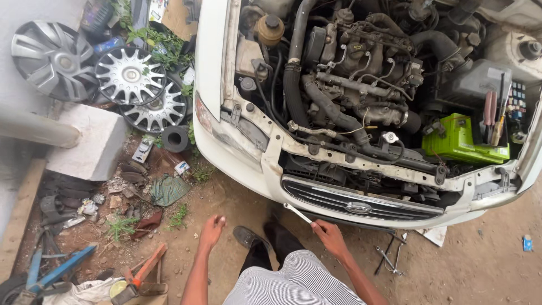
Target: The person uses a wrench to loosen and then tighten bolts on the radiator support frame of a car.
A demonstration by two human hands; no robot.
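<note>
One slim metal wrench [297, 213] sits gripped in the right hand [329, 235], its fingers closed round it, just below the car's grille [361, 204]. Left hand [212, 230] hangs open and empty over the dirt ground [226, 192]. Hubcaps [131, 75] lie well apart; the engine bay [361, 73] is cut off above.

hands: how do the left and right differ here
The right hand is closed around a slim metal wrench, raised toward the car's grille; the left hand holds nothing, fingers loose over bare dirt ground. The right hand sits nearer the car than the left. Both are bare and reach forward.
</note>
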